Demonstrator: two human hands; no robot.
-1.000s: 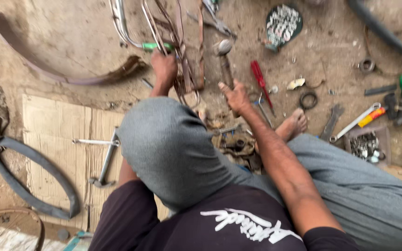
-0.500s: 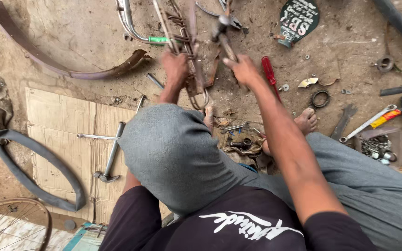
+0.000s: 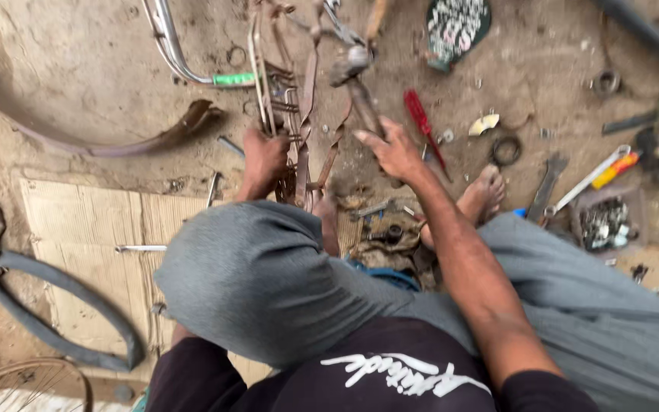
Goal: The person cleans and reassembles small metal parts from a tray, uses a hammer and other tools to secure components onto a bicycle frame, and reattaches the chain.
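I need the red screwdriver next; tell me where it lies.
In the head view, the red screwdriver lies on the dirt floor just right of the right hand gripping the hammer, left of the black rubber ring.

Counts: 2 hands – left hand (image 3: 263, 159), right hand (image 3: 393, 151). 1 hammer (image 3: 358, 82). 1 rusty metal frame (image 3: 299, 114). 1 red screwdriver (image 3: 423, 123). 1 wrench (image 3: 546, 186). 1 rubber tyre (image 3: 55, 305). 1 cardboard sheet (image 3: 93, 229).

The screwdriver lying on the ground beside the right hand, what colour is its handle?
Red; the screwdriver shows clearly in the head view.
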